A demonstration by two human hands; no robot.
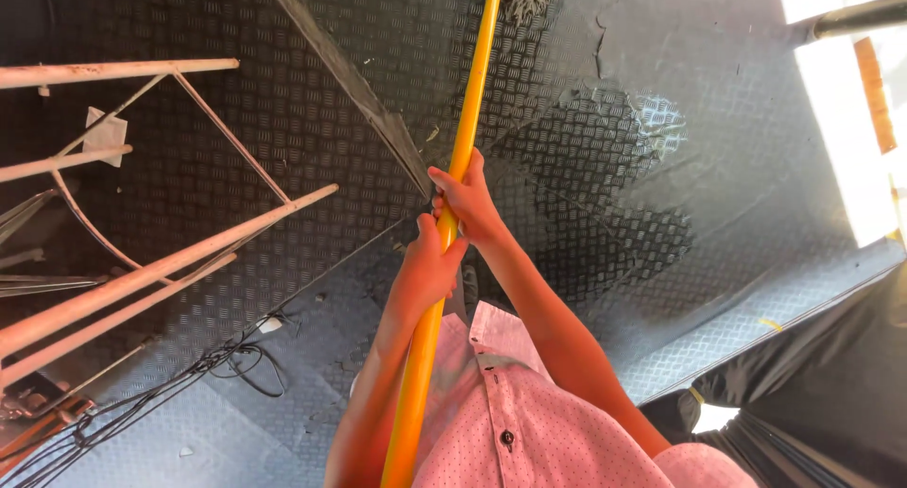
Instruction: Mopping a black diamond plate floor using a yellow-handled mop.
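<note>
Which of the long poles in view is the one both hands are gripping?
The bright yellow pole, running top to bottom mid-frame: left hand and right hand close around it. The pale pinkish metal rods at left lie untouched.

Looks like a vehicle interior or a service/work area, prob. the floor of a bus or truck, not a home. Main sign: the floor (283,101) is dark rubber matting w/ raised diamond-plate pattern, worn and cracked in places, w/ a wet patch (661,124). A metal strip (359,91) runs across it at an angle. On the left stands a white painted metal frame (142,280) made of thin bars, paint chipped. Loose black cables (217,360) lie on the floor near it. Strong sunlight (831,119) comes in at the right, so an open door or side is close.
</note>
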